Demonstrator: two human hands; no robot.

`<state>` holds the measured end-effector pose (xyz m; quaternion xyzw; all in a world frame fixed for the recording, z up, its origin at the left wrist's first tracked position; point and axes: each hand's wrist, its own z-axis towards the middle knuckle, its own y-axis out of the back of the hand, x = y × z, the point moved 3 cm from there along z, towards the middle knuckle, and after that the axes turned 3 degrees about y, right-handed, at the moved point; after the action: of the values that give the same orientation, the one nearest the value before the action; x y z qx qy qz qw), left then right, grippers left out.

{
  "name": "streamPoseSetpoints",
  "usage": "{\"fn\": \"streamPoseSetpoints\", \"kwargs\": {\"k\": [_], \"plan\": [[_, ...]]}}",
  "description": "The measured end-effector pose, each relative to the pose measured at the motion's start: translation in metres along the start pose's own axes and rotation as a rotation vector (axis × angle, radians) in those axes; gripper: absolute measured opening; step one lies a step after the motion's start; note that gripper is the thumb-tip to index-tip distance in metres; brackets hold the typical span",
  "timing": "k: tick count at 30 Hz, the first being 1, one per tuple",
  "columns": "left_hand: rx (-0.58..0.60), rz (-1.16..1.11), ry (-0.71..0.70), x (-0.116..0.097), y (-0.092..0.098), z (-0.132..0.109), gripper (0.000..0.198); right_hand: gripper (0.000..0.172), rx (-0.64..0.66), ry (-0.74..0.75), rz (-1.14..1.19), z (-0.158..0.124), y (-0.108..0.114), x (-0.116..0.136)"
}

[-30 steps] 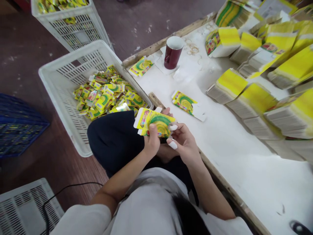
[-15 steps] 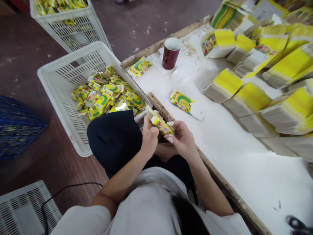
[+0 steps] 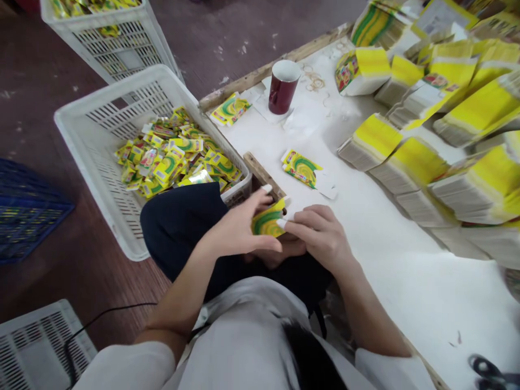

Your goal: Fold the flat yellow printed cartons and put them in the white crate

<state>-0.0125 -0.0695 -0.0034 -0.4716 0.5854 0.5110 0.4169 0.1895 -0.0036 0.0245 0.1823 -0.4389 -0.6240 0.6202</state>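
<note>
A small yellow and green carton (image 3: 268, 221) is above my lap, near the table's wooden edge. My right hand (image 3: 325, 235) pinches its right side between thumb and fingers. Around the carton's left side, my left hand (image 3: 233, 227) is spread, thumb and fingers well apart; whether its palm touches the carton is hidden. One similar flattened carton (image 3: 303, 169) with a white flap lies on the white tabletop (image 3: 365, 238). A white crate (image 3: 103, 179) left of my knee has many filled-looking small cartons (image 3: 173, 162) heaped inside.
Stacks of flat yellow cartons (image 3: 377, 135) cover the table's right side. A maroon cup (image 3: 281, 89) stands at the far edge near another carton (image 3: 231, 111). A second white crate (image 3: 117, 40), a blue crate (image 3: 32, 211) and a black cable (image 3: 109, 311) are leftward. Dark-handled scissors (image 3: 485, 368) lie front right.
My left hand has loosened from its grip and spread around the carton. The carton has turned so its broad green-ringed face points up. My right hand has shifted slightly right.
</note>
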Motion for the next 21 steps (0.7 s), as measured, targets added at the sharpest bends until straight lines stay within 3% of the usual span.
{"fn": "streamPoseSetpoints", "kwargs": {"k": [2, 5, 8, 11, 15, 19, 21], "plan": [[0.026, 0.175, 0.121, 0.001, -0.016, -0.001, 0.09, 0.024, -0.071, -0.025, -0.043, 0.0, -0.008, 0.004], [-0.177, 0.157, 0.168, 0.003, -0.036, 0.001, 0.074, 0.023, -0.335, -0.189, -0.144, -0.004, -0.022, 0.013], [-0.358, 0.122, 0.14, 0.008, -0.043, 0.002, 0.079, 0.02, -0.493, -0.341, -0.083, -0.011, -0.04, 0.025], [-0.392, 0.176, 0.039, 0.01, -0.04, 0.003, 0.089, 0.021, -0.487, -0.556, 0.21, -0.018, -0.049, 0.025], [-0.295, 0.309, -0.116, 0.01, -0.041, 0.001, 0.083, 0.04, -0.466, -0.814, 0.561, -0.021, -0.037, 0.004], [-0.281, 0.322, -0.282, 0.008, -0.051, -0.008, 0.075, 0.037, -0.308, -1.085, 0.962, -0.016, -0.038, -0.01], [-0.315, 0.322, -0.312, 0.007, -0.054, -0.011, 0.073, 0.042, -0.228, -1.126, 1.087, -0.012, -0.048, -0.006]]}}
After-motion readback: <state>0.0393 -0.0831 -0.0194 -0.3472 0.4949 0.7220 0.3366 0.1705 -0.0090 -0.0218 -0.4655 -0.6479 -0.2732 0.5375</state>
